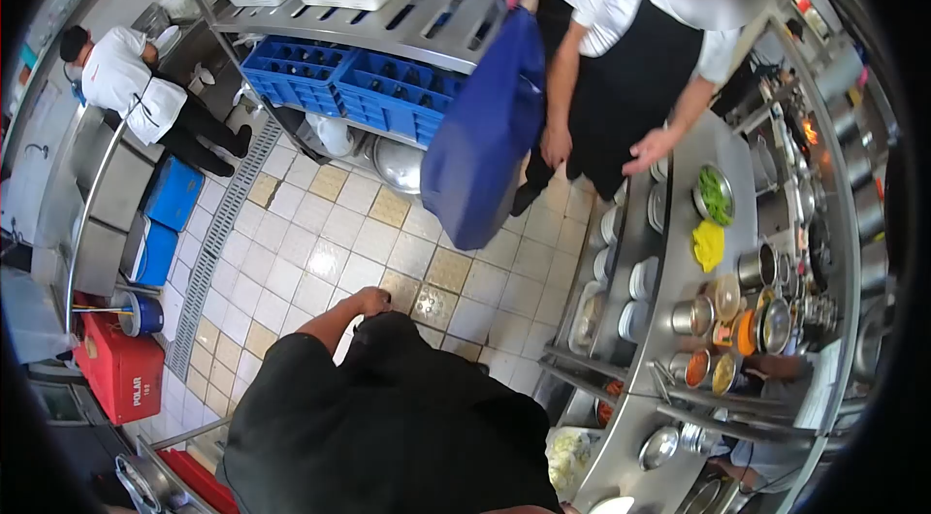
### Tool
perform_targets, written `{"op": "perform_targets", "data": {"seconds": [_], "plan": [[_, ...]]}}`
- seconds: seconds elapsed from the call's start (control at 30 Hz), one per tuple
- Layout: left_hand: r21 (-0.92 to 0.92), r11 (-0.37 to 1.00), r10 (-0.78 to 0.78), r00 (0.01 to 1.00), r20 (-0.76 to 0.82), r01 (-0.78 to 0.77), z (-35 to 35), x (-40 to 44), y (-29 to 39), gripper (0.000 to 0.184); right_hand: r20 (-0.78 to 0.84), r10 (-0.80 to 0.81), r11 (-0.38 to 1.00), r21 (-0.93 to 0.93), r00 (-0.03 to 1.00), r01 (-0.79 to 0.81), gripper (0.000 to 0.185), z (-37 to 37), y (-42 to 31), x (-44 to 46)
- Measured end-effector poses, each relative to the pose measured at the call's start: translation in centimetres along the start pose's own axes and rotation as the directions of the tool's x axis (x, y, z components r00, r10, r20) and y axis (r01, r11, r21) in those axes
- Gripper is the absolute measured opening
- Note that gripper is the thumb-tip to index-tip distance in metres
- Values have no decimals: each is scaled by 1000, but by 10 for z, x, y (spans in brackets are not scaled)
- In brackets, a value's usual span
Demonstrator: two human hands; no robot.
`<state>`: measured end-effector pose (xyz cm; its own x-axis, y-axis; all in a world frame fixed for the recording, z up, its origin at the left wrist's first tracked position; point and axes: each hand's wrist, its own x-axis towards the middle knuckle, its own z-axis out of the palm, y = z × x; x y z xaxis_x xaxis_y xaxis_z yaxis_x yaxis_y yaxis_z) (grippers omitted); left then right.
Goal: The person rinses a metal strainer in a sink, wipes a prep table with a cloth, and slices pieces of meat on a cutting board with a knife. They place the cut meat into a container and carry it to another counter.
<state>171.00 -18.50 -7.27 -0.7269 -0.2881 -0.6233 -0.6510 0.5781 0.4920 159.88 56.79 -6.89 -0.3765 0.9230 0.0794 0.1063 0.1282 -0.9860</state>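
Observation:
My left hand (pixel 369 303) is in front of my body at the front edge of my black clothing (pixel 388 407). Its fingers are curled, with a small dark patch at their tips, and what they hold, if anything, cannot be made out. Below the hand lies the tiled floor (pixel 330 257). I cannot see my right hand; the right side of my clothing reaches down to the counter side. Nearest on that side is a tray of pale chopped food (pixel 570 456), partly cut off by my clothing.
A person in a black apron (pixel 635 78) stands ahead, beside a hanging blue bag (pixel 485 126). Blue crates (pixel 398 92) fill a steel rack. Another person (pixel 136 87) works far left. A red box (pixel 118 367) stands left. The right counter (pixel 669 320) holds pots and a yellow cloth (pixel 709 245).

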Motion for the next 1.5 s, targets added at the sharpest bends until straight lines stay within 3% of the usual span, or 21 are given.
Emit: {"op": "perform_targets", "data": {"seconds": [0.1,0.13,0.2,0.23,0.27,0.3,0.37,0.47,0.53,0.7,0.73,0.77,0.87,1.0,1.17,1.27,1.3,1.33,1.37,1.43,1.5], "plan": [[-204,963,-163,984,75,175,27,6,-126,50,178,-93,994,70,980,82,16,55,8,-90],[-201,970,-148,988,-51,135,39,3,-169,50,282,-102,991,117,954,72,15,85,10,-129],[-139,984,-100,991,84,111,32,-10,-240,50,581,-66,971,224,812,-82,14,157,13,-228],[-336,864,-370,926,79,374,12,-35,-242,48,808,188,941,15,559,-339,9,203,10,-262],[-348,825,-448,891,78,445,18,-31,-280,46,864,221,975,-183,453,-126,13,242,-29,-339],[-370,859,-396,917,-44,353,12,-42,-306,48,881,327,930,-236,342,-282,9,267,-83,-425],[-650,652,-555,829,-59,390,-6,-62,-334,40,952,218,933,-267,-213,-239,12,328,-117,-529],[-911,301,-675,738,7,283,-39,-94,-345,33,866,249,924,-347,-433,-161,32,384,-211,-677],[-954,226,-682,731,-12,196,-53,-110,-349,34,808,254,896,-404,-532,-185,39,424,-251,-743],[-997,80,-710,701,-65,-11,-22,-136,-365,36,824,319,790,-505,-469,-349,64,542,-264,-847],[-994,106,-671,737,-83,-15,-8,-148,-366,35,840,350,768,-511,-415,-386,69,564,-265,-861],[-947,287,-676,730,-97,140,37,-145,-393,32,850,384,743,-516,-361,-425,75,587,-263,-872],[-693,570,-677,730,-92,442,59,-136,-420,31,899,333,726,-437,-284,-531,50,669,-222,-898],[-741,482,-735,676,-51,467,-2,-117,-426,29,966,193,713,-260,-175,-651,37,730,-209,-920],[-762,462,-776,622,-100,454,-49,-115,-442,28,963,257,705,-243,-79,-667,31,751,-186,-926],[-683,643,-713,597,-368,346,-64,-115,-457,27,940,332,721,-309,-81,-620,28,726,-159,-923],[-518,850,-510,396,-764,95,-71,-111,-464,26,930,349,734,-345,-111,-585,27,710,-157,-921],[-421,816,-558,728,-398,395,-93,-113,-488,24,916,370,747,-393,-155,-536,26,692,-161,-919],[168,946,-154,843,-515,276,-108,-99,-500,22,900,379,770,-436,-215,-465,26,671,-184,-917],[-11,985,-151,829,-538,173,-149,-76,-510,25,851,408,805,-506,-330,-309,26,624,-234,-912],[-438,896,-307,811,-499,70,-205,-54,-502,36,824,458,769,-556,-333,-317,27,588,-256,-912]]}}
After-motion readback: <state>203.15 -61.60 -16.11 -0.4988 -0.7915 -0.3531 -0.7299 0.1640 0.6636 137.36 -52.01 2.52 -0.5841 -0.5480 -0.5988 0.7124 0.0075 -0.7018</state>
